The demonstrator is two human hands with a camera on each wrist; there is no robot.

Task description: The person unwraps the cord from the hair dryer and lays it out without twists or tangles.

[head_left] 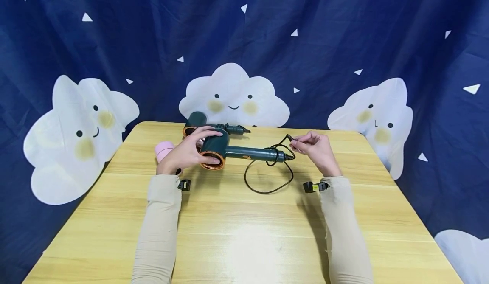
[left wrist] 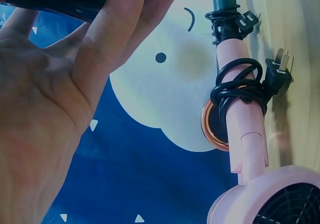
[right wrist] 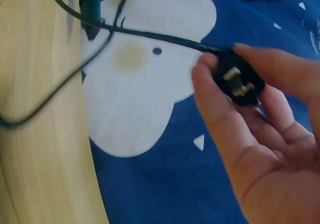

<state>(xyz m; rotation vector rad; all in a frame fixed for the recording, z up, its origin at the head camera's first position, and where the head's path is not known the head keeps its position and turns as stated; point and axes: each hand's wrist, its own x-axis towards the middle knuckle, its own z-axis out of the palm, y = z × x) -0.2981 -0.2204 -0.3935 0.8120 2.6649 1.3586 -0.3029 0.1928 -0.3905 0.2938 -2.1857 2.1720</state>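
Centrally, in the head view, a green hair dryer [head_left: 252, 153] is held over the table [head_left: 244, 229], its handle pointing toward three o'clock and its copper-coloured rim facing about six o'clock. The left hand [head_left: 187, 150] grips the head of the dryer from nine o'clock, its fingers and thumb spread around the barrel. At three o'clock from the handle, the right hand [head_left: 317, 148] pinches the plug [right wrist: 237, 79] between thumb and fingers; the right wrist view shows the metal prongs. The cord [head_left: 246, 175] loops around the end of the handle and forms a wide curve toward six o'clock. A second green dryer [head_left: 198, 118] lies at about eleven o'clock, near the far edge. At nine o'clock, partly hidden by the left hand, is a pink dryer [head_left: 164, 148]; the left wrist view shows a black cord [left wrist: 240, 91] wrapped around its handle.
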